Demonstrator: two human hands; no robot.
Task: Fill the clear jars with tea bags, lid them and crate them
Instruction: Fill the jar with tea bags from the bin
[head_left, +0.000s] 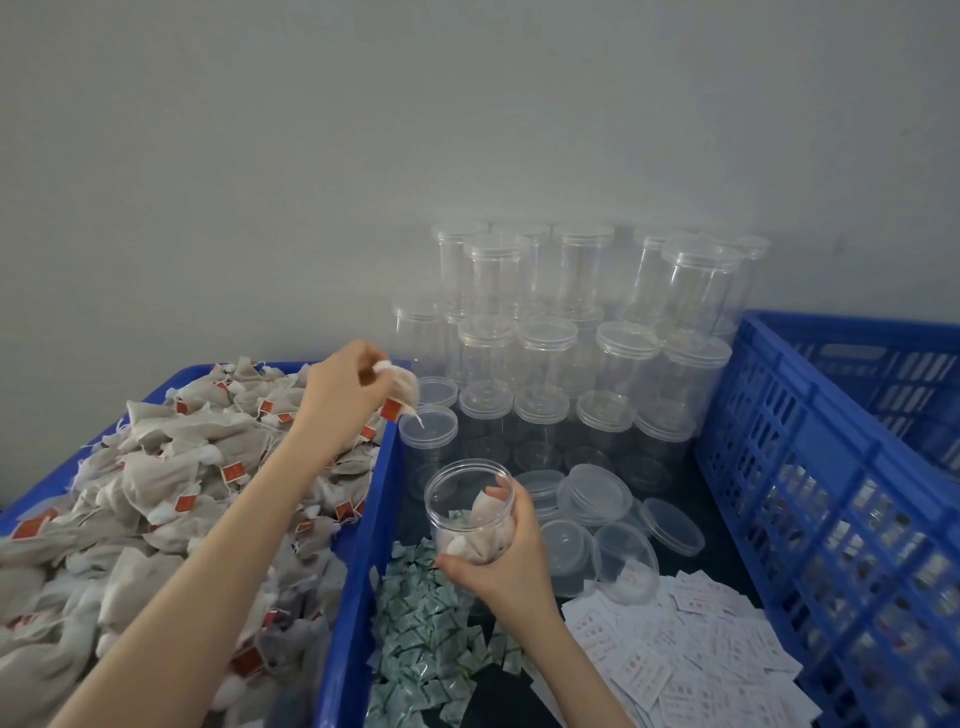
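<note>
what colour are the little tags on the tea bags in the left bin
Red-orange tags on greyish tea bags, clearest in the head view.

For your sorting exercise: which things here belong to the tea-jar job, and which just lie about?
Job: open jar in right hand; tea bag in left hand; tea bag heap; loose lids; blue crate.
Lying about: green sachets; white packets.

Two bare forearms, no sleeves visible; left grip (343, 387) and right grip (498, 551) ungloved, no rings or watch seen.

tea bags (156, 467) left | jars (545, 353) behind | crate (831, 467) right
</note>
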